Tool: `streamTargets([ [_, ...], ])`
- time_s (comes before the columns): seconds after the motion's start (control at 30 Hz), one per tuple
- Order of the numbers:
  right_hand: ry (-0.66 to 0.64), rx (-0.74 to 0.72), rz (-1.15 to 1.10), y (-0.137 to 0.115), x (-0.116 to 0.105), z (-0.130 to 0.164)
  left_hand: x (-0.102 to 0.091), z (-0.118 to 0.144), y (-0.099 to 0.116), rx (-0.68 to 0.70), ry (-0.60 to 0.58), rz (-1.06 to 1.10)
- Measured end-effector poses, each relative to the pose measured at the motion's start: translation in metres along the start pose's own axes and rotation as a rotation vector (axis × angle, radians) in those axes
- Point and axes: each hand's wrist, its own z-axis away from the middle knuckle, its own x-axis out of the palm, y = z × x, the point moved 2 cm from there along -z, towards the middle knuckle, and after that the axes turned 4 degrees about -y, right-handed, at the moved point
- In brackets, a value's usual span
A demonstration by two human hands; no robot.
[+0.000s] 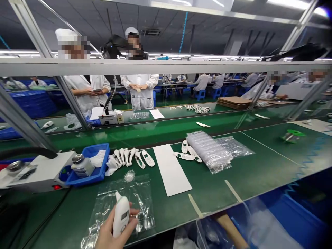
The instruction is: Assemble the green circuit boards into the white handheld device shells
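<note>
My left hand (116, 224) comes in from the bottom, closed around a white ear thermometer (121, 216) with a small dark display. Its tip points up and away. Under and behind it lies a clear plastic bag (103, 197) on the green bench, with a small crumpled clear piece (129, 176) at its far edge. Below the bench edge, a blurred tan shape (229, 228) sits among clear plastic; I cannot tell whether it is part of my right arm. No fingers of my right hand can be made out.
A blue tray (101, 176) with a metal-topped bottle (81, 165) stands left, beside a white device (46, 176). Several white thermometer parts (148, 158), a white sheet (172, 169) and clear blister trays (207, 148) lie ahead. Two people stand across the line. A frame bar (166, 67) crosses above.
</note>
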Motion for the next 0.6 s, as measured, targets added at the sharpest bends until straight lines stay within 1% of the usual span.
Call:
streamTargets([
  [0.03, -0.078, 0.026, -0.011, 0.000, -0.004, 0.009, 0.003, 0.001, -0.004, -0.034, 0.027, 0.082],
  [0.07, -0.183, 0.058, -0.038, -0.003, -0.009, 0.017, 0.007, 0.002, -0.007, -0.060, 0.047, 0.150],
  [0.1, -0.288, 0.072, -0.072, -0.010, -0.014, 0.024, 0.012, 0.002, -0.009, -0.076, 0.065, 0.204],
  [0.13, -0.369, 0.048, -0.099, -0.023, -0.020, 0.028, 0.018, 0.001, -0.009, -0.083, 0.069, 0.247],
  [0.17, -0.414, -0.020, -0.114, -0.041, -0.025, 0.028, 0.025, -0.001, -0.008, -0.086, 0.054, 0.291],
  [0.2, -0.418, -0.126, -0.124, -0.062, -0.029, 0.023, 0.033, -0.003, -0.005, -0.085, 0.029, 0.344],
  [0.27, -0.311, -0.406, -0.062, -0.106, -0.028, 0.004, 0.050, -0.012, 0.000, -0.093, -0.047, 0.481],
  [0.3, -0.284, -0.502, -0.047, -0.124, -0.022, -0.008, 0.060, -0.018, 0.003, -0.099, -0.087, 0.550],
  [0.37, -0.280, -0.602, 0.005, -0.146, -0.005, -0.035, 0.079, -0.031, 0.007, -0.111, -0.143, 0.652],
  [0.4, -0.291, -0.620, 0.029, -0.151, 0.003, -0.046, 0.088, -0.038, 0.008, -0.111, -0.138, 0.678],
  [0.47, -0.314, -0.624, 0.064, -0.151, 0.016, -0.063, 0.106, -0.053, 0.007, -0.113, -0.121, 0.698],
  [0.53, -0.333, -0.621, 0.076, -0.147, 0.020, -0.070, 0.121, -0.066, 0.003, -0.109, -0.120, 0.695],
  [0.6, -0.348, -0.619, 0.090, -0.144, 0.020, -0.071, 0.133, -0.077, -0.004, -0.101, -0.114, 0.673],
])
